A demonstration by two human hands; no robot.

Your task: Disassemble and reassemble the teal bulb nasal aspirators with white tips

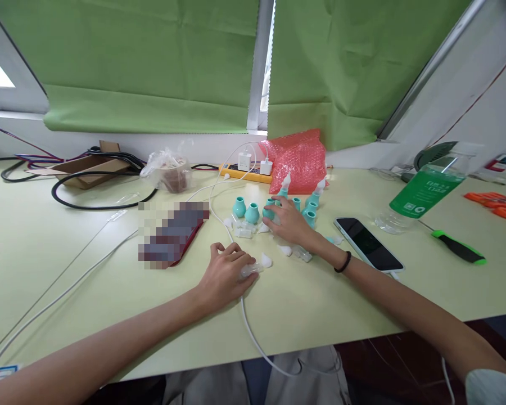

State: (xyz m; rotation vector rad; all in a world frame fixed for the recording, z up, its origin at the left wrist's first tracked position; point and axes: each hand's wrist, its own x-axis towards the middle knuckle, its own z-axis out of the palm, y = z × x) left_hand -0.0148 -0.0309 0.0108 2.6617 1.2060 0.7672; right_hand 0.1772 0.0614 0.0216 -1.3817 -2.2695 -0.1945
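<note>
My left hand (227, 271) rests low over the table, its fingers closed around a clear plastic tube piece (249, 271). A white soft tip (266, 260) lies just beyond its fingertips. Farther back, my right hand (290, 223) has its fingertips curled around a teal squeeze bulb (269, 208), partly covered by the fingers. Two more open-necked teal bulbs (252, 213) stand to its left, and several others (310, 215) to its right. A couple of those at the back carry pale pointed tips (321, 185). Loose clear pieces (244, 229) and white tips (284, 250) lie between my hands.
A phone (369, 243) lies right of my right forearm, near a green-labelled bottle (425, 185) and a screwdriver (459, 247). Behind the bulbs are a pink bubble-wrap bag (297, 163) and a power strip (253, 175). A white cable (249, 329) runs under my left hand.
</note>
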